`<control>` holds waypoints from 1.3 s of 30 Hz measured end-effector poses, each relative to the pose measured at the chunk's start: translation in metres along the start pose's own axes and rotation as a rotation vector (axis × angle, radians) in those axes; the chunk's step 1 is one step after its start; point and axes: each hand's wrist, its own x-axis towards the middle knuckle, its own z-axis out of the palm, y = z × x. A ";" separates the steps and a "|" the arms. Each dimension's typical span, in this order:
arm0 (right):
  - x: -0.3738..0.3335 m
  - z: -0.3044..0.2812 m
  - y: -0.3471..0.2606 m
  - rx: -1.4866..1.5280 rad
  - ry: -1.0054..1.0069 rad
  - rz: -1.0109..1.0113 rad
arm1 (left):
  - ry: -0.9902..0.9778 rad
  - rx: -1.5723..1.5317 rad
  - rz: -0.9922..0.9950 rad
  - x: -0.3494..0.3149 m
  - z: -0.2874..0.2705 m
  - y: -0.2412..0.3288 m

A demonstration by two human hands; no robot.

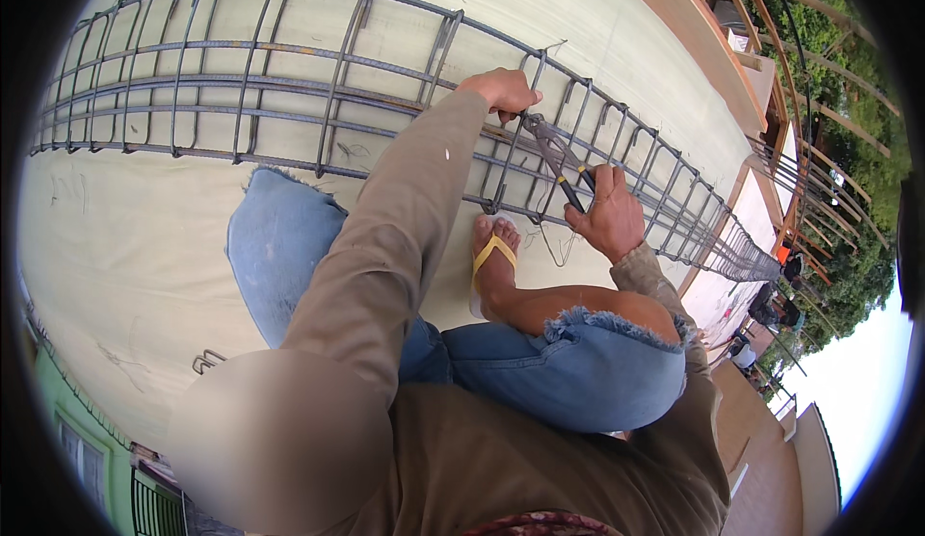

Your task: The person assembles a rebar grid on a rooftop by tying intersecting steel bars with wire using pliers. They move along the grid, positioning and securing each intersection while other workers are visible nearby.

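My right hand [609, 213] is closed round the black-and-yellow handles of a pair of pincers [551, 147]. The pincers' jaws sit at a crossing of bars in a long rebar cage [332, 112]. Right beside the jaws is my left hand [503, 91], its fingers curled in at the same crossing. Whatever those fingers pinch is hidden by the hand. Thin wire ends stick out of the cage, and a bent wire [557, 247] hangs at its near side, below the pincers.
Beneath the cage lies a pale, flat surface [135, 237]. My foot in a yellow-strapped flip-flop [493, 257] is close against the cage's near bar. A small bent steel piece [207, 361] lies at lower left. Farther right are wooden boards, curved poles and people [771, 305].
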 end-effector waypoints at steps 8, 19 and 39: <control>0.037 -0.051 0.009 -0.631 -0.174 -0.289 | -0.074 -0.063 -0.036 -0.013 -0.010 0.006; 0.050 -0.086 0.002 -0.055 -0.372 -0.151 | -0.053 -0.093 -0.009 -0.009 -0.005 0.002; 0.066 -0.071 0.035 0.704 -0.851 0.124 | -0.036 -0.115 0.007 -0.007 -0.003 0.001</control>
